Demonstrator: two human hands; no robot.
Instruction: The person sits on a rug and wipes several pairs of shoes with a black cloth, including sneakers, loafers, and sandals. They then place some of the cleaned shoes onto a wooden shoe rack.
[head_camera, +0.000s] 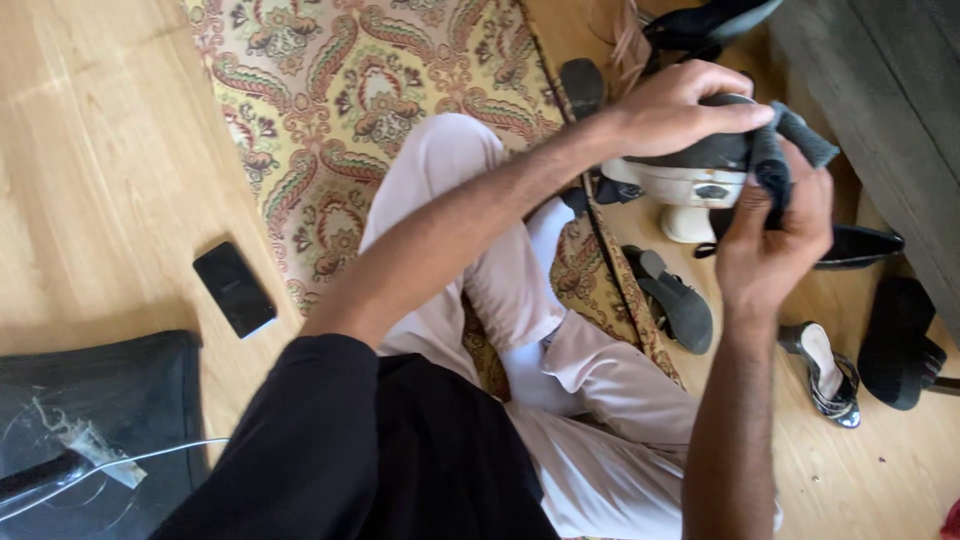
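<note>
I sit cross-legged on the floor in pale trousers and white socks. My left hand (672, 105) grips the top of a black shoe with a thick white sole and heel (690, 178), holding it in the air. My right hand (775, 240) pinches a dark grey cloth (785, 150) and presses it against the right end of that shoe. The cloth hides part of the shoe's end.
A patterned rug (330, 90) lies under my legs on a wooden floor. A black phone (234, 289) lies to the left. Several dark sandals and heeled shoes (675, 297) are scattered at the right. A dark mat with a cable (90, 420) sits bottom left; dark furniture (890, 90) stands top right.
</note>
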